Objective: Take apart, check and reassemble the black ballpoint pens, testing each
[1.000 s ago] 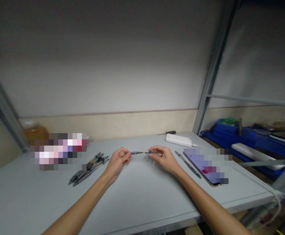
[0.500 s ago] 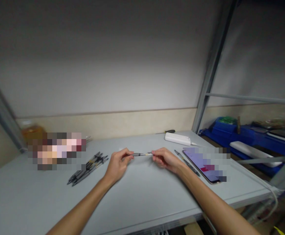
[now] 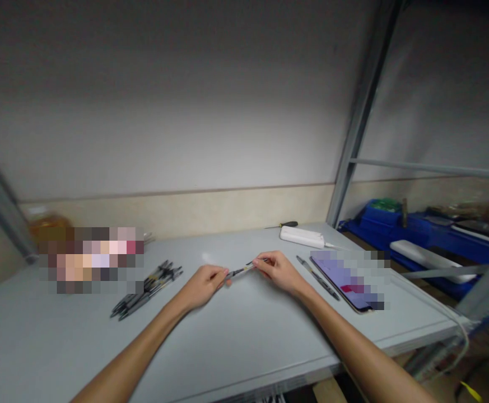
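Both hands hold one slim grey-and-clear pen (image 3: 241, 271) above the middle of the desk, its right end tilted up. My left hand (image 3: 205, 286) pinches the grey grip end between thumb and fingers. At the other end, the fingertips of my right hand (image 3: 276, 270) are closed on the clip end; they partly hide it. To the left lies a loose pile of several similar pens (image 3: 147, 291). A single pen (image 3: 317, 277) rests on the desk just right of my right hand.
Beside the single pen lies a phone (image 3: 345, 282), screen up and partly blurred. Behind it are a white power strip (image 3: 302, 237) with a cable and a small screwdriver (image 3: 288, 225). A pixelated object (image 3: 97, 260) stands at back left. Metal posts (image 3: 359, 123) frame the desk (image 3: 227, 347).
The pen has gone from nearly level to tilted, its right end higher. My left hand has dropped slightly, and my right hand has shifted a little left. The view has moved slightly.
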Motion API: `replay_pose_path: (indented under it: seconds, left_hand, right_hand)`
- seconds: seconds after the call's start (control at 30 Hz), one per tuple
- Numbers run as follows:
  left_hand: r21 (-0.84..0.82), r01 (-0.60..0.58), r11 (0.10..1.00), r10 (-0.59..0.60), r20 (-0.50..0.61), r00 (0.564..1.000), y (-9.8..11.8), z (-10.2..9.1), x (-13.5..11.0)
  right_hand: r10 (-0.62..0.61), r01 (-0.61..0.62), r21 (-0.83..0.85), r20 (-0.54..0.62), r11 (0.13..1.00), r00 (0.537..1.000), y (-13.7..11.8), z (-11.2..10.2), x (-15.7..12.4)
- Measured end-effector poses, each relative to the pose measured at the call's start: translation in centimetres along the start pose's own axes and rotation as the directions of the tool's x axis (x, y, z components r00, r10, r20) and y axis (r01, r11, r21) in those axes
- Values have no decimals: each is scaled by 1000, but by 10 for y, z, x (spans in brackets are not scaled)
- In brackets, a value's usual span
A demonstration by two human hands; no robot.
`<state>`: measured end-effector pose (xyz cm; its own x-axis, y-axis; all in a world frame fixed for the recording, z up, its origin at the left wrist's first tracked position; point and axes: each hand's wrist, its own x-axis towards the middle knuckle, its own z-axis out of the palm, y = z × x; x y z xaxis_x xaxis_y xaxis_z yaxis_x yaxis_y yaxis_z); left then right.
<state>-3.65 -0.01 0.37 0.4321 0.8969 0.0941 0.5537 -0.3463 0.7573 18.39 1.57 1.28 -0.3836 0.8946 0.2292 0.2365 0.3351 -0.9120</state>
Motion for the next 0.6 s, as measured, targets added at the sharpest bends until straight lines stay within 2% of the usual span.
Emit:
replay_pose_path:
  seconds: [0.1, 0.2, 0.3, 0.37, 0.47, 0.6]
  left_hand:
    - [-4, 30, 1000, -30, 0, 1000, 1, 1, 0]
    - [76, 24, 997, -13, -148, 989, 6, 5, 0]
    - [228, -74, 971, 138, -280, 950, 13, 9, -1]
    - [375, -191, 907, 317, -312, 896, 16, 11, -1]
    - [585, -312, 749, 550, -285, 785, 16, 12, -3]
    - [759, -349, 549, 711, -206, 672, 13, 10, -5]
  right_hand:
    - [-14, 14, 0, -17, 1000, 1000, 0, 0, 0]
    - [2, -1, 13, -41, 1000, 999, 2, 1, 1]
    - [82, -76, 116, -50, 990, 995, 4, 1, 2]
    - [166, -161, 262, 1, 952, 986, 6, 0, 1]
    - [259, -304, 459, 160, 835, 953, 7, -1, 0]
    - [324, -481, 563, 361, 672, 875, 8, -3, 0]
